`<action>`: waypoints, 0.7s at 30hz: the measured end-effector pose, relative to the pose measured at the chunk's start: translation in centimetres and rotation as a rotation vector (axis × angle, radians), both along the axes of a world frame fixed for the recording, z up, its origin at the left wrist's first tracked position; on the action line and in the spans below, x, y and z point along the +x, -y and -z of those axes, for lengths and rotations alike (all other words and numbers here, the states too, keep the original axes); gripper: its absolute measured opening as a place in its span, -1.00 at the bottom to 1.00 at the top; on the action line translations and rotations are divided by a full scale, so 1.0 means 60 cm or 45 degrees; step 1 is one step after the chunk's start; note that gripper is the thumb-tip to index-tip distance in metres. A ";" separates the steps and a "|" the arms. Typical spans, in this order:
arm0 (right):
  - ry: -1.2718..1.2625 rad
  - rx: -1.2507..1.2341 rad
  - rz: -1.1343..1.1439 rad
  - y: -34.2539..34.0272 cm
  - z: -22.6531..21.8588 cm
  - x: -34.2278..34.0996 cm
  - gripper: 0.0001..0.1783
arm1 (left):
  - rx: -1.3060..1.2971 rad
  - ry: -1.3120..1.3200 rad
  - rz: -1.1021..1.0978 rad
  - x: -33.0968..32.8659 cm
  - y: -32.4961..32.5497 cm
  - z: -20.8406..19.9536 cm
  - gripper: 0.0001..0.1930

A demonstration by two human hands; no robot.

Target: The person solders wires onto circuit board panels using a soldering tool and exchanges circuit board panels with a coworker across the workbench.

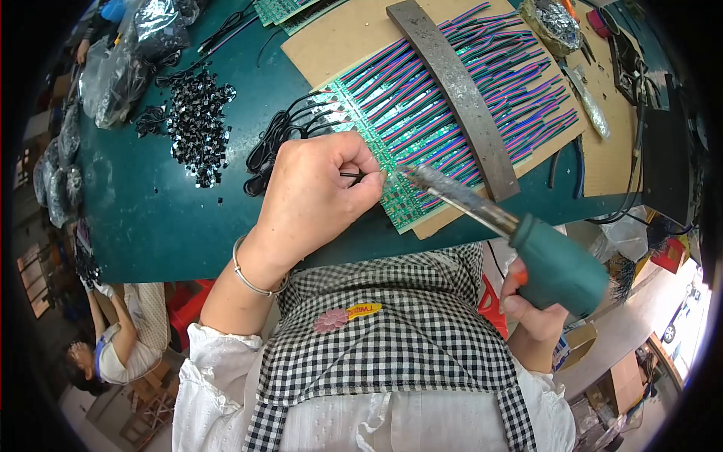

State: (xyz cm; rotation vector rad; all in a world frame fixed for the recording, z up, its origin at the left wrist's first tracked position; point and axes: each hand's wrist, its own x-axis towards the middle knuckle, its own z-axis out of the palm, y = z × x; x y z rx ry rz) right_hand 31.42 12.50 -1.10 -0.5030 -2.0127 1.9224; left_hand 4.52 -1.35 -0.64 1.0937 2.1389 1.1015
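My left hand [320, 196] pinches a thin black cable [350, 175] and holds its end against the edge of a green circuit board panel [369, 135]. In my right hand [535, 316] is a soldering iron [561, 264] with a green handle, its dark tip meeting the panel close to my left fingertips. Rows of multicoloured wires [407, 90] run from the panel toward the far right. A curved grey metal bar [459, 90] lies across those wires. Coiled black cables [275, 143] join the panel's left edge, partly hidden behind my left hand.
A pile of small black parts [199, 124] lies on the green table [128, 218] at the left. Plastic bags [113, 79] stand at the far left. Cardboard [316, 49] lies under the panel. A foil-wrapped lump [550, 26] sits far right. Another person [124, 346] works at left.
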 end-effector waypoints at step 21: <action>-0.025 -0.224 0.179 0.008 -0.003 -0.004 -0.40 | -0.124 0.016 -0.013 -0.003 -0.003 -0.008 -0.92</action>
